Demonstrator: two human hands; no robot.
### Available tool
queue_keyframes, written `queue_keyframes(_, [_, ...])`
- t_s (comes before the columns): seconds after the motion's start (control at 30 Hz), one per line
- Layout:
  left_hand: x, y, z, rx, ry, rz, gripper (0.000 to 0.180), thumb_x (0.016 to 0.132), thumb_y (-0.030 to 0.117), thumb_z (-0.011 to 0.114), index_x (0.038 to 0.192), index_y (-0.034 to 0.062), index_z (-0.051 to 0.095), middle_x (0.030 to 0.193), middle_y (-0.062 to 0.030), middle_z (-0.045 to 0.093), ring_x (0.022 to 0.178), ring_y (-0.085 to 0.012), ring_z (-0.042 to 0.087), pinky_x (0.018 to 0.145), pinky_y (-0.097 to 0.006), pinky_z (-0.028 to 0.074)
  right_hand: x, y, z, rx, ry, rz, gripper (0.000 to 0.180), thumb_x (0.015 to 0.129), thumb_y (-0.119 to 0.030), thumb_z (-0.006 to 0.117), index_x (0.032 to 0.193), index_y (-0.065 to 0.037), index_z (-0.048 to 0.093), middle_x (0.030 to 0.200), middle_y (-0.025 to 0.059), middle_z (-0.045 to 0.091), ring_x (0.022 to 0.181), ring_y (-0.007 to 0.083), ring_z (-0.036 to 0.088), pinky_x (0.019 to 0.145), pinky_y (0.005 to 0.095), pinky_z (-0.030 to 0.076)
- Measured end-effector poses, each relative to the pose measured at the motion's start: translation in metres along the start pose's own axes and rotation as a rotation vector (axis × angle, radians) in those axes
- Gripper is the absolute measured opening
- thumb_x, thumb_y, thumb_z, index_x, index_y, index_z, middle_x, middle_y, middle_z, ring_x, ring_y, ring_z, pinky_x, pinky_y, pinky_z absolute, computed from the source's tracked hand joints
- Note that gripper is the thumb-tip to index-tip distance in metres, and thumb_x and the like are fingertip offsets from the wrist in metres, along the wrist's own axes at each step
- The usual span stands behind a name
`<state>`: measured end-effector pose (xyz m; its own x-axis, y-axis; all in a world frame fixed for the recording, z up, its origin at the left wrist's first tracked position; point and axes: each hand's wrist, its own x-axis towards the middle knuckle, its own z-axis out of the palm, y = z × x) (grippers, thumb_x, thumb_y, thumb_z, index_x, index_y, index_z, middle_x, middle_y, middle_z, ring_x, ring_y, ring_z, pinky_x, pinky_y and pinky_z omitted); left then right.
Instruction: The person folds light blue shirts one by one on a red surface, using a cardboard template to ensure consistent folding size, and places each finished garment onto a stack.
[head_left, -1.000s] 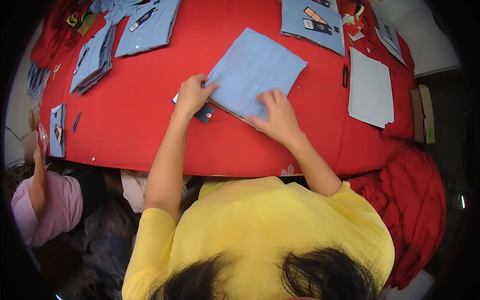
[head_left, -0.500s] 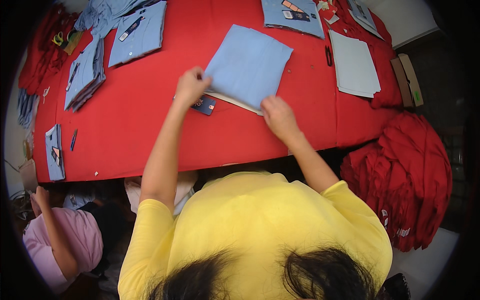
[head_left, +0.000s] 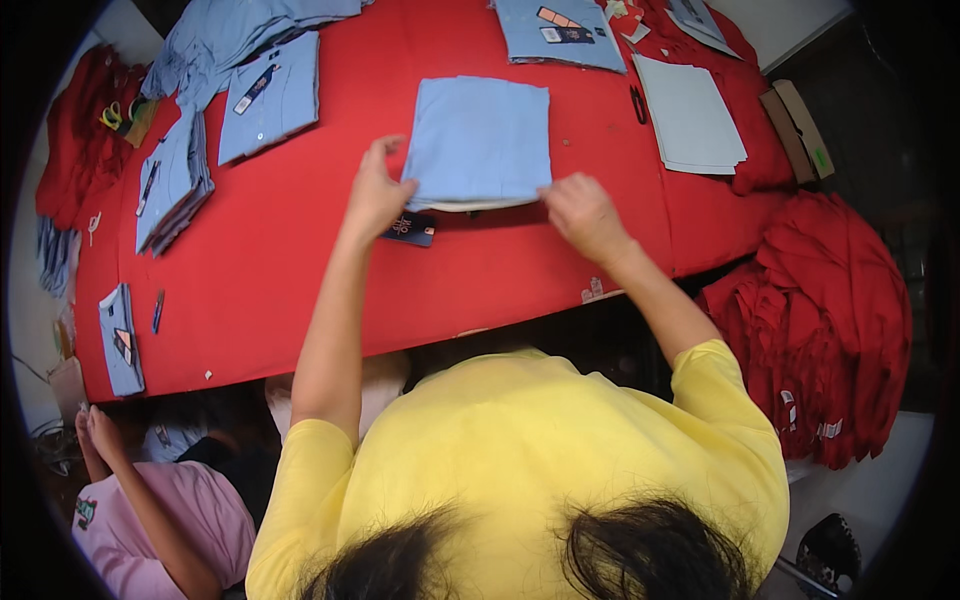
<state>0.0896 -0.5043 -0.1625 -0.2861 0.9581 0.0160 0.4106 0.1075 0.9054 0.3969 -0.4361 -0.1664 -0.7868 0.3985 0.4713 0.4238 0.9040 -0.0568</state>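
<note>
We have the light blue folded cloth shirt (head_left: 478,142) lying flat on the red cloth-covered table (head_left: 300,270), just ahead of both hands. Our left hand (head_left: 378,192) pinches its near left corner, fingers curled over the edge; our right hand (head_left: 582,215) presses down on the near right corner with fingers bent, gripping nothing else that we can see. A pale sheet, probably a stiffening card, peeks out under the near edge between the hands, though the view is too small to be sure. A small dark hang tag (head_left: 408,229) lies just beside our left wrist. We judge the fold is being squared and tightened. Next we would need both hands working evenly, so the edges line up without dragging the bundle askew.
</note>
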Motion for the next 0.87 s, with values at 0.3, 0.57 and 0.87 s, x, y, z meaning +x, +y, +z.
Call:
queue_keyframes(0.3, [-0.001,0.144,-0.097,-0.336,-0.039,0.258,0.021,0.087,0.01,0.063,0.105,-0.0005,0.063,0.087,-0.0018,0.065,0.081,-0.0094,0.059,0.073,-0.022,0.046,0.136,0.034,-0.12,0.528,0.233,0.215,0.01,0.086,-0.001,0.053,0.095,-0.003,0.059,0.079,0.0077,0.059,0.074,0.0181,0.056,0.068,0.0284,0.045])
queue_keyframes(0.57, [0.069,-0.049,-0.022,-0.321,0.081,-0.218,0.019,0.086,0.009,0.065,0.102,0.0001,0.064,0.086,-0.0031,0.065,0.078,-0.0092,0.06,0.073,-0.023,0.046,0.108,0.093,0.087,1.254,-0.213,0.748,0.01,0.089,-0.004,0.053,0.093,-0.004,0.062,0.083,-0.0006,0.058,0.074,0.0079,0.052,0.065,0.0213,0.043])
queue_keyframes(0.87, [0.054,-0.06,-0.019,-0.475,0.19,-0.326,0.045,0.085,0.004,0.065,0.124,0.0022,0.044,0.1,-0.0128,0.064,0.084,-0.0157,0.062,0.072,-0.026,0.05,0.103,0.083,0.078,1.474,-0.265,0.76,0.03,0.087,-0.004,0.061,0.117,-0.001,0.06,0.113,0.0106,0.059,0.108,0.02,0.055,0.098,0.0324,0.041])
